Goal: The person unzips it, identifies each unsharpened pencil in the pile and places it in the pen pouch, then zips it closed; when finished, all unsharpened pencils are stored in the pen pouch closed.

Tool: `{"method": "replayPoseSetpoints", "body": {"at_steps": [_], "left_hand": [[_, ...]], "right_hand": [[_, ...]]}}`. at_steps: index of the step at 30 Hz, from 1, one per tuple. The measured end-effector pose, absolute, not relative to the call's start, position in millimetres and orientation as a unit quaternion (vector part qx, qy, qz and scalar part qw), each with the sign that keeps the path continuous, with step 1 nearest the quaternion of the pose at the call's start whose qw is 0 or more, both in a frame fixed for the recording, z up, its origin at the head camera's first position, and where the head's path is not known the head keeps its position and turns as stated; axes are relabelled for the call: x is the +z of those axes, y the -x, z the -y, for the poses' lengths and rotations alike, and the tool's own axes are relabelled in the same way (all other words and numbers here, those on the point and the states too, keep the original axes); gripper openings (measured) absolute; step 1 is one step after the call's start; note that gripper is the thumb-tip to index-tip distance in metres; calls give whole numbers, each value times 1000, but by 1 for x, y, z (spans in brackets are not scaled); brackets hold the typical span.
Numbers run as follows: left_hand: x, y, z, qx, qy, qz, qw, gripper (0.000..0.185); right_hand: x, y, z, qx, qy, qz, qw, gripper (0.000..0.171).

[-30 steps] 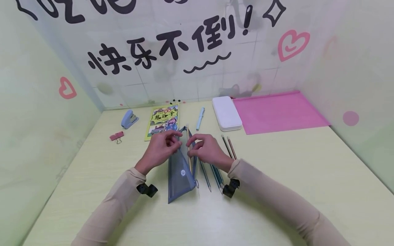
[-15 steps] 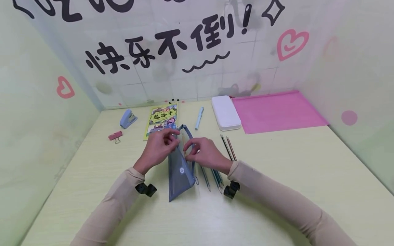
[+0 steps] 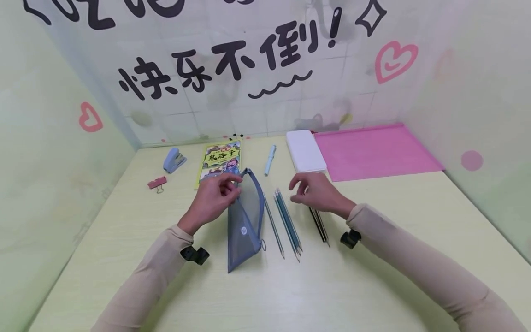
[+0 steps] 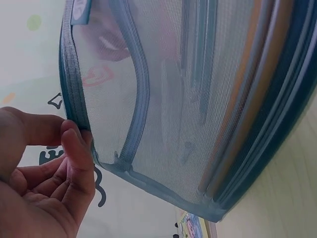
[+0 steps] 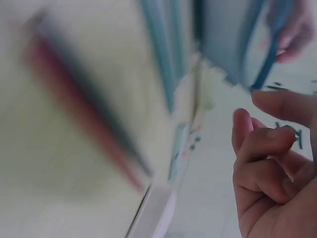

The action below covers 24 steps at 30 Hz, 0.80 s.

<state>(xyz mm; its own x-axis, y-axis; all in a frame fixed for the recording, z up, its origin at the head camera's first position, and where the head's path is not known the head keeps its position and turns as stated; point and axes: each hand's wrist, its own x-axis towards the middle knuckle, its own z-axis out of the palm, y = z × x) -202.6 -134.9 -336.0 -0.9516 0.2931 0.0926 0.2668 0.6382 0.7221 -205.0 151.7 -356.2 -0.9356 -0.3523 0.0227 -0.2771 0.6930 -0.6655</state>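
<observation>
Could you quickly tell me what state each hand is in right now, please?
Left hand: fingers pinch the open edge of the mesh pencil pouch.
Right hand: open, holding nothing, above the dark pencils.

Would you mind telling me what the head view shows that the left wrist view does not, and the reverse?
Only the head view shows the right hand hovering empty over the dark pencils, the teal pencils beside the pouch, the stapler, pink binder clip, pen, white case and pink folder. Only the left wrist view shows, through the mesh, long thin shapes inside the pouch. Both show the left hand pinching the open edge of the grey mesh pouch, and a corner of the yellow book.
</observation>
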Motion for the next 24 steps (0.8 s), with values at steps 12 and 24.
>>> {"method": "replayPoseSetpoints", "body": {"at_steps": [12, 24], "left_hand": [[-337, 203, 130, 383, -179, -906, 6, 24], [-336, 202, 132, 389, -176, -904, 15, 24]], "right_hand": [[-378, 208, -174, -194, 213, -952, 102, 32], [-378, 209, -159, -249, 153, -946, 139, 43]]}}
